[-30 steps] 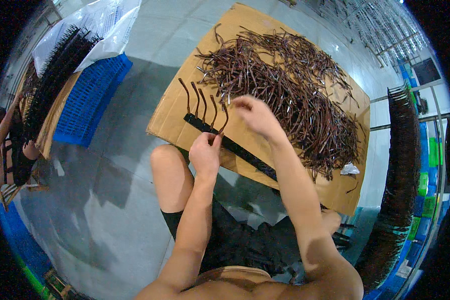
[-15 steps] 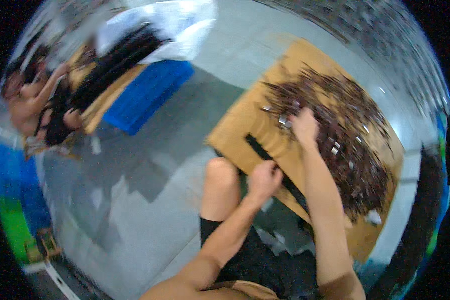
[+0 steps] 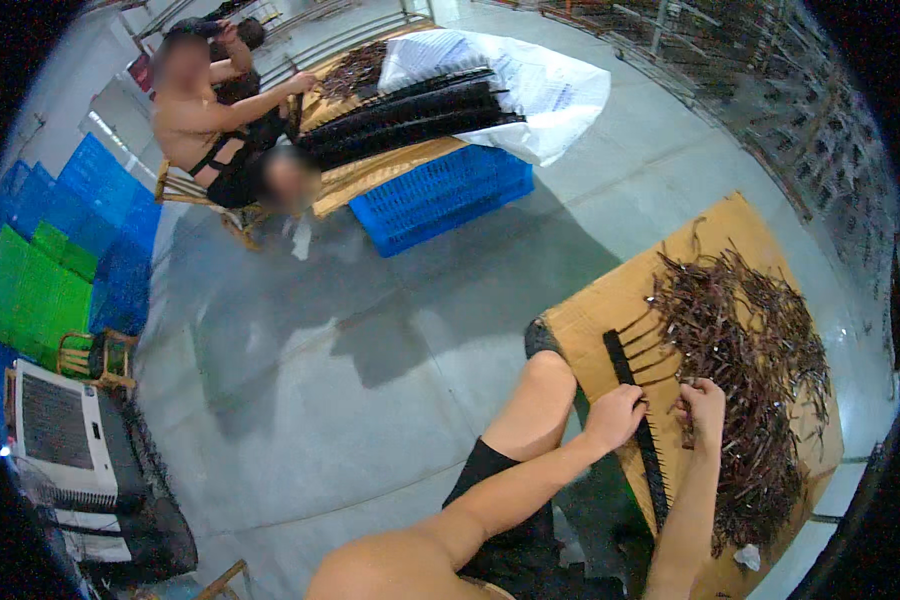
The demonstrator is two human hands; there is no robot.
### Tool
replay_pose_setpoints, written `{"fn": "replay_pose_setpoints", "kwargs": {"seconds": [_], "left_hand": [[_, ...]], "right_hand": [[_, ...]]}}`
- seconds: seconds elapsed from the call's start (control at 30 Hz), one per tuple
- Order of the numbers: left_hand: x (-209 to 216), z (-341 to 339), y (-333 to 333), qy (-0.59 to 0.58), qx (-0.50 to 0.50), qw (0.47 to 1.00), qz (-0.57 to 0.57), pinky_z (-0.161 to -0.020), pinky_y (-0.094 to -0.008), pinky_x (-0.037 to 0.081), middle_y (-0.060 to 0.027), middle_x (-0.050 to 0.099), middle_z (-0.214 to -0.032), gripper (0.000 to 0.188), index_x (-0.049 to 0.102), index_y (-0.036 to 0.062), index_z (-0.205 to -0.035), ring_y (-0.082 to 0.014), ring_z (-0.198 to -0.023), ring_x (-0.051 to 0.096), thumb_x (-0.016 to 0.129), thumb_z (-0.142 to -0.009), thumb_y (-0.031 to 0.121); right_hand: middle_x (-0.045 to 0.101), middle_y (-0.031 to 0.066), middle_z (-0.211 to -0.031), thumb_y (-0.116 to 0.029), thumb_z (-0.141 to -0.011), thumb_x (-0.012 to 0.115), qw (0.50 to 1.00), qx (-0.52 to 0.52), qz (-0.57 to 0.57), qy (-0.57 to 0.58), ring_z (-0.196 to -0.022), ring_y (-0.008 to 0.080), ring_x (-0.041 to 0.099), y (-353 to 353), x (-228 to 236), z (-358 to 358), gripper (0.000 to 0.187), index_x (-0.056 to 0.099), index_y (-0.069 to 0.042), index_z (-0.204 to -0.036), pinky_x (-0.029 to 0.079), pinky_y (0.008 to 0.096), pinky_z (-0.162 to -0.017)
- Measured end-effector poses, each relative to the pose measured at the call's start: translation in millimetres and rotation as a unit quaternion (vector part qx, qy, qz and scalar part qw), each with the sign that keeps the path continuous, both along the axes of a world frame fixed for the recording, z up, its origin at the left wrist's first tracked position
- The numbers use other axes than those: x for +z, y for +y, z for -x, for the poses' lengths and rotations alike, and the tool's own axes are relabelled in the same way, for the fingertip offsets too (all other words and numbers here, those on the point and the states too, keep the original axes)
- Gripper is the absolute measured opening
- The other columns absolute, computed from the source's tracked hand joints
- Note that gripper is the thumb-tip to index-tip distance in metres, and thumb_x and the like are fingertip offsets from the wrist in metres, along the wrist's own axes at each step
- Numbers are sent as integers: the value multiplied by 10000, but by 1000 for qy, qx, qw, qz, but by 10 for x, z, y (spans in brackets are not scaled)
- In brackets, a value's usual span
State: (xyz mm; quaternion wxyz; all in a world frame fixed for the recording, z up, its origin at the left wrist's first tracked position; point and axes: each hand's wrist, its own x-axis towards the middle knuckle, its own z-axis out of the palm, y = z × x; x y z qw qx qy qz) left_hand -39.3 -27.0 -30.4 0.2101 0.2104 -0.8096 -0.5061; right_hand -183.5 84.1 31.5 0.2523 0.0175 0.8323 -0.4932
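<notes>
A long black toothed strip (image 3: 618, 358) lies along the near left side of a cardboard-covered work surface. Several thin brown strips stick out from its far part towards a big heap of loose brown strips (image 3: 715, 325). My left hand (image 3: 616, 416) is closed on the black strip near its middle, its fingertips pinched together. Between the black strip and the heap, my right hand (image 3: 706, 408) is closed around a short dark brown piece (image 3: 687, 432) that hangs below its fingers. Part of the black strip's near end passes behind my right forearm.
A co-worker (image 3: 205, 105) sits at another table holding dark rows of similar strips (image 3: 400, 125), with a white sack (image 3: 560, 85) over its end. Beneath stands a blue crate (image 3: 445, 195). A white and black appliance (image 3: 65, 430) is at left. Crumpled white paper (image 3: 748, 556) lies beside the heap.
The view has swung left, bringing the co-worker's table further into the picture. My right hand has come back from the heap to beside the black strip. My left hand remains at the strip.
</notes>
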Motion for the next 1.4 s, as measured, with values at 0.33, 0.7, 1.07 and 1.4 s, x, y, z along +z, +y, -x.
{"fn": "replay_pose_setpoints", "kwargs": {"seconds": [0.33,0.7,1.07,1.4], "left_hand": [[-39,-34,-35,-8,4,998,65,-773,-460,482,-189,639,-980,259,628,43,-998,-387,-914,605,592,-871,265],[169,-86,-19,-41,41,997,42,-716,-439,507,-194,663,-873,184,661,43,-918,-381,-810,635,683,-803,185],[103,-55,-2,23,30,997,69,-700,-400,499,-156,650,-861,87,641,20,-874,-356,-799,620,654,-798,60],[104,-86,-64,20,18,997,72,-672,-402,491,-158,631,-826,86,630,11,-872,-355,-768,612,641,-809,69]], "right_hand": [[629,256,-831,-200,-826,638,925,143,-131,326,-818,444,602,-50,-272,-294,258,549,26,-916,484,437,-679],[659,227,-840,-215,-839,646,966,126,-41,220,-740,347,656,-48,-90,-374,266,610,11,-974,503,400,-669],[646,95,-861,-112,-891,638,971,22,164,175,-777,152,622,-120,-302,-796,150,581,6,-964,506,288,-716],[675,151,-896,-145,-876,623,959,74,102,254,-824,302,667,-196,-47,-955,169,625,8,-947,512,336,-708]]}}
